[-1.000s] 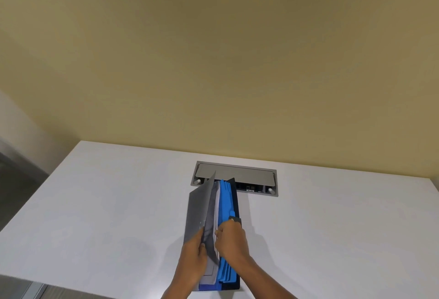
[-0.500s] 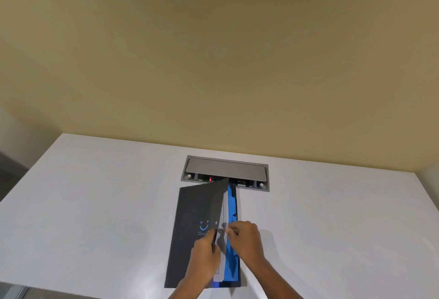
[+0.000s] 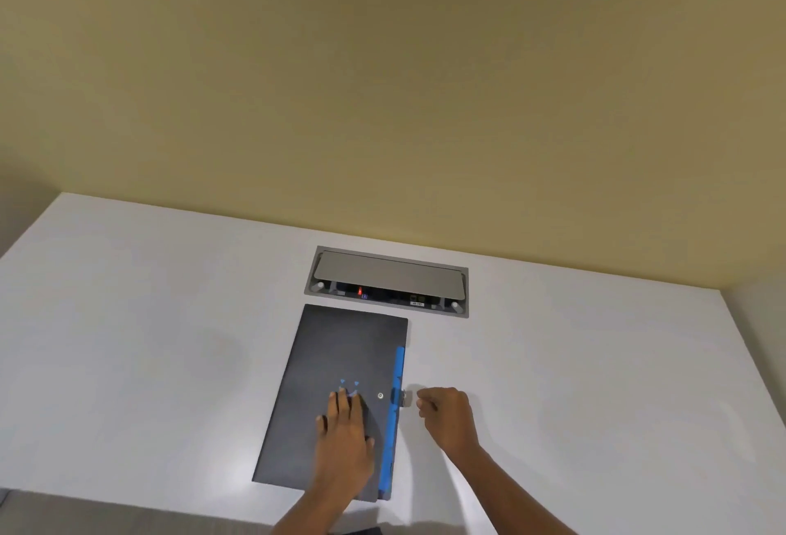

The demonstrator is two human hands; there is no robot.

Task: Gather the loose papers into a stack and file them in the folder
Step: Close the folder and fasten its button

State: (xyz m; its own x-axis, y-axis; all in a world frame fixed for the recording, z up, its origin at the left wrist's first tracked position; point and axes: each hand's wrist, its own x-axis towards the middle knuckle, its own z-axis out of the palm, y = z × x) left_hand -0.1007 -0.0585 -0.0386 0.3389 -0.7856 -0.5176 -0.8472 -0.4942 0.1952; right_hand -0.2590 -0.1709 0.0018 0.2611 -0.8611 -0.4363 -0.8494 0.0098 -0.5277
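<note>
Dark folder (image 3: 340, 364) closed, flat on white table (image 3: 127, 343). Left hand (image 3: 346, 432) flat on cover. Right hand (image 3: 446, 415) loosely curled beside blue edge (image 3: 393, 419), near clasp (image 3: 404, 397).

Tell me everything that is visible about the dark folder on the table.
The folder is dark grey, matte and rectangular, lying closed and flat on the white table, just in front of the cable box. Blue edges show along its right side, beside a small round snap. The left hand presses flat on its cover; the right hand is beside it.
</note>
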